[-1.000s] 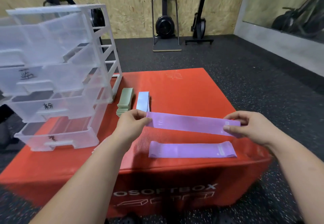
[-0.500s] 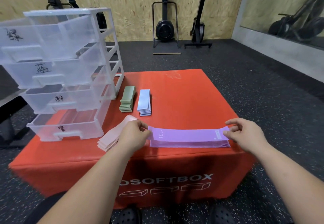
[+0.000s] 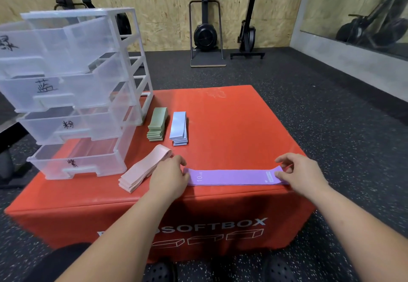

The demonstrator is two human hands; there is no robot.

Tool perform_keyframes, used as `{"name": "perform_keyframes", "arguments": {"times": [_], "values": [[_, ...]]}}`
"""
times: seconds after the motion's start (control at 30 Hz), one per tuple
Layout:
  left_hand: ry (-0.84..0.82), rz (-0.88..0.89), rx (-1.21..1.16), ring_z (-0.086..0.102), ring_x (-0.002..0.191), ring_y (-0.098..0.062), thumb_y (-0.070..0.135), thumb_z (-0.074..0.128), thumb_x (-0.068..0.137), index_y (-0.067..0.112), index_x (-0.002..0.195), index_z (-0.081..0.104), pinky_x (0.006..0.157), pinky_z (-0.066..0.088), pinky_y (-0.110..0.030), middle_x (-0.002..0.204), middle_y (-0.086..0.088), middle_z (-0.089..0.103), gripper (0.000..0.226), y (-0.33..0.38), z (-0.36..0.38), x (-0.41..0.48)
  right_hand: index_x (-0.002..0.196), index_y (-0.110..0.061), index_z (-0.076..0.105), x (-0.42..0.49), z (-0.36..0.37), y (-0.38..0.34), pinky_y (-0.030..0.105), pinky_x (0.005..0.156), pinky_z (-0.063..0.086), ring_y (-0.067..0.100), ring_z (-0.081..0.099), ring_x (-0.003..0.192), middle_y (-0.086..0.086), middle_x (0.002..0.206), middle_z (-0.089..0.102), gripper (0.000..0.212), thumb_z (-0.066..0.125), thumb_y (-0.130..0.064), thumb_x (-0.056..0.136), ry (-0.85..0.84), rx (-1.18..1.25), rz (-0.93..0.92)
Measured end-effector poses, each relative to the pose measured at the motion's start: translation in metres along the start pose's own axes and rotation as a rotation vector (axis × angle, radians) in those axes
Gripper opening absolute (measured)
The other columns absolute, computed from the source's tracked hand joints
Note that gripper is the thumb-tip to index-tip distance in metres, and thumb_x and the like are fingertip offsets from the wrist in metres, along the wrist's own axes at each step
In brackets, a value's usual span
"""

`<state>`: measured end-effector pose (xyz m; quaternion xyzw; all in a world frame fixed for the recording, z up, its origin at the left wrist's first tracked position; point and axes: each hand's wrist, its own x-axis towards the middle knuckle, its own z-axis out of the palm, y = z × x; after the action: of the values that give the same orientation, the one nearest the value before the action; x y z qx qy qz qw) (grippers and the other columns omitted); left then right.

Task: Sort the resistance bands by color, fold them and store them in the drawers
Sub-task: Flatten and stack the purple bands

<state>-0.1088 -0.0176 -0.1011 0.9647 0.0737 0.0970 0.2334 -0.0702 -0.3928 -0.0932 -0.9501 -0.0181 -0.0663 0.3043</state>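
Purple bands [image 3: 231, 177], flat stack w/ "10 LB" print, lie along front edge of red box [image 3: 238, 125]. L hand [image 3: 170, 176] pinches left end, R hand [image 3: 300, 174] pinches right end.

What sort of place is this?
Probably a gym: black flywheel exercise machines by the chipboard wall, speckled black rubber floor, red padded soft box used as table.
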Motion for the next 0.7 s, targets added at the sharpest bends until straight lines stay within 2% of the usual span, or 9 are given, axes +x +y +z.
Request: {"name": "perform_keyframes", "arguments": {"times": [0.13, 0.23, 0.33, 0.4, 0.47, 0.57, 0.7], "values": [[0.02, 0.085, -0.02, 0.063, 0.107, -0.025, 0.032, 0.068, 0.089, 0.028, 0.12, 0.068, 0.087, 0.054, -0.04, 0.11, -0.001, 0.063, 0.031, 0.0, 0.0, 0.003, 0.109, -0.035, 0.073, 0.001, 0.0, 0.002, 0.025, 0.081, 0.044, 0.005, 0.063, 0.08, -0.008, 0.103, 0.062, 0.04, 0.089, -0.018, 0.077, -0.012, -0.041, -0.033], [0.016, 0.241, -0.053, 0.056, 0.119, -0.023, 0.029, 0.072, 0.088, 0.028, 0.126, 0.066, 0.101, 0.05, -0.042, 0.122, 0.001, 0.06, 0.039, 0.0, -0.003, 0.004, 0.11, -0.036, 0.074, 0.002, -0.003, 0.002, 0.025, 0.082, 0.042, 0.009, 0.065, 0.089, -0.008, 0.111, 0.061, 0.037, 0.086, -0.019, 0.08, -0.012, -0.019, -0.079], [-0.066, 0.404, -0.014, 0.055, 0.123, -0.02, 0.039, 0.076, 0.086, 0.032, 0.128, 0.065, 0.105, 0.047, -0.041, 0.131, 0.008, 0.06, 0.044, 0.001, -0.009, 0.004, 0.114, -0.041, 0.073, 0.006, -0.012, 0.006, 0.029, 0.095, 0.045, 0.011, 0.063, 0.106, -0.015, 0.121, 0.061, 0.038, 0.086, -0.031, 0.081, -0.118, -0.103, -0.222], [-0.143, 0.47, 0.064, 0.056, 0.122, -0.019, 0.05, 0.075, 0.086, 0.033, 0.13, 0.065, 0.105, 0.047, -0.039, 0.133, 0.01, 0.06, 0.048, 0.0, -0.011, 0.003, 0.12, -0.045, 0.07, 0.008, -0.016, 0.012, 0.032, 0.106, 0.043, 0.008, 0.056, 0.115, -0.023, 0.129, 0.056, 0.045, 0.086, -0.044, 0.079, -0.261, -0.241, -0.297], [-0.206, 0.477, 0.105, 0.054, 0.121, -0.017, 0.05, 0.077, 0.086, 0.035, 0.132, 0.063, 0.104, 0.047, -0.039, 0.134, 0.011, 0.06, 0.051, -0.003, -0.012, 0.001, 0.121, -0.047, 0.068, 0.009, -0.018, 0.018, 0.033, 0.108, 0.042, 0.007, 0.053, 0.116, -0.028, 0.13, 0.052, 0.046, 0.086, -0.045, 0.079, -0.343, -0.307, -0.295], [-0.23, 0.454, 0.089, 0.055, 0.119, -0.016, 0.045, 0.079, 0.087, 0.035, 0.13, 0.064, 0.101, 0.048, -0.038, 0.129, 0.011, 0.061, 0.047, -0.006, -0.012, 0.002, 0.112, -0.052, 0.067, 0.01, -0.017, 0.027, 0.034, 0.106, 0.045, 0.009, 0.057, 0.116, -0.031, 0.122, 0.057, 0.041, 0.087, -0.04, 0.078, -0.308, -0.313, -0.307], [-0.226, 0.464, 0.073, 0.057, 0.112, -0.014, 0.042, 0.079, 0.086, 0.038, 0.12, 0.069, 0.098, 0.05, -0.04, 0.121, 0.013, 0.063, 0.035, -0.006, -0.013, 0.004, 0.112, -0.05, 0.068, 0.01, -0.015, 0.029, 0.034, 0.105, 0.046, 0.008, 0.057, 0.115, -0.03, 0.121, 0.056, 0.04, 0.086, -0.04, 0.079, -0.303, -0.307, -0.308]]}}
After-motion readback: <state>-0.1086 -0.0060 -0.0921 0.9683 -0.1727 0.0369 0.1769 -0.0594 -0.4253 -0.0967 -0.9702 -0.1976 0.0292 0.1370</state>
